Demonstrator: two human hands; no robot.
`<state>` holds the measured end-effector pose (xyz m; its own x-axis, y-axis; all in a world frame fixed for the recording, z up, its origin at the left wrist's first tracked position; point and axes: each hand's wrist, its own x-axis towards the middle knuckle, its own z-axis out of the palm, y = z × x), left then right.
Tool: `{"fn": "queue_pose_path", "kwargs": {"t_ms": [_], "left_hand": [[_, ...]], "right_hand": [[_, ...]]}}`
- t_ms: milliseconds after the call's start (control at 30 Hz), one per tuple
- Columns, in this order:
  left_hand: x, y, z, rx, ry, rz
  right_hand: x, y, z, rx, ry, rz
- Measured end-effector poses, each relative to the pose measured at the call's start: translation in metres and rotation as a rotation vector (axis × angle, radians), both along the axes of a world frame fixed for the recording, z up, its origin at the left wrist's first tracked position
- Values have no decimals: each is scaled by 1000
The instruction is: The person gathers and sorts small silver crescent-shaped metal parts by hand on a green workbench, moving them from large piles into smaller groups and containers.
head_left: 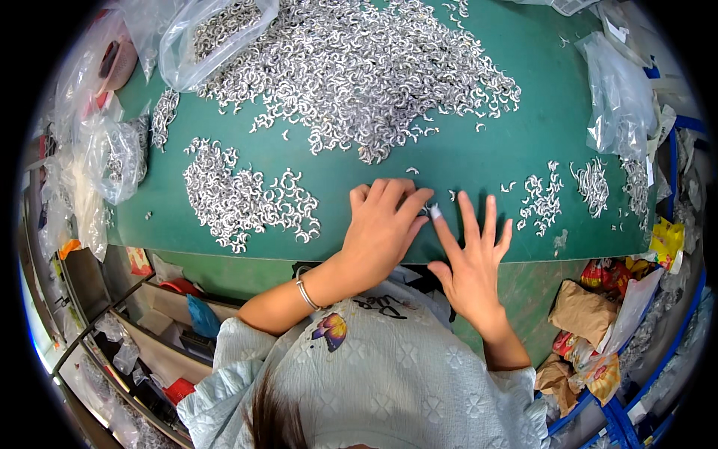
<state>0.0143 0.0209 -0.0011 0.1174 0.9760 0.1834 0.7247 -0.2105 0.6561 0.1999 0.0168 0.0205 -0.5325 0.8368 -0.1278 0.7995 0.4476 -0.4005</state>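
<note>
Right hand (473, 273) spread, holding nothing; loose metal crescents (452, 196) by its fingertips. Left hand (380, 228) curled, can't tell if gripping. Light fingertip drags should limit scatter. Green counter (142, 187): left pile (239, 196) 9 o'clock, sparse pile (542, 203) 3, big heap (374, 90) 12.

Large heap (366, 82) and left pile (238, 196) obstruct, with passable bare tabletop (258, 155) between
</note>
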Motion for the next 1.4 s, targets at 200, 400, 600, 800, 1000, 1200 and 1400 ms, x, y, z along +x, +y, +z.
{"fn": "queue_pose_path", "kwargs": {"t_ms": [200,400,600,800,1000,1200,1400], "left_hand": [[0,-4,-1,17,37,-109],[-22,-14,-4,64,-6,-122],[-42,-23,-3,78,-12,2],[-67,-41,-3,106,92,168],[-79,-40,-1,128,150,228],[-70,3,14,45,155,130],[-52,38,-4,45,473,27]], "right_hand": [[7,24,2,113,-14,-15],[5,24,-2,73,-52,-21],[-42,42,-17,108,-9,160],[0,35,-15,107,-200,-54],[32,54,-17,300,-307,-243],[-39,102,-2,326,5,52],[-68,106,-19,198,134,291]]}}
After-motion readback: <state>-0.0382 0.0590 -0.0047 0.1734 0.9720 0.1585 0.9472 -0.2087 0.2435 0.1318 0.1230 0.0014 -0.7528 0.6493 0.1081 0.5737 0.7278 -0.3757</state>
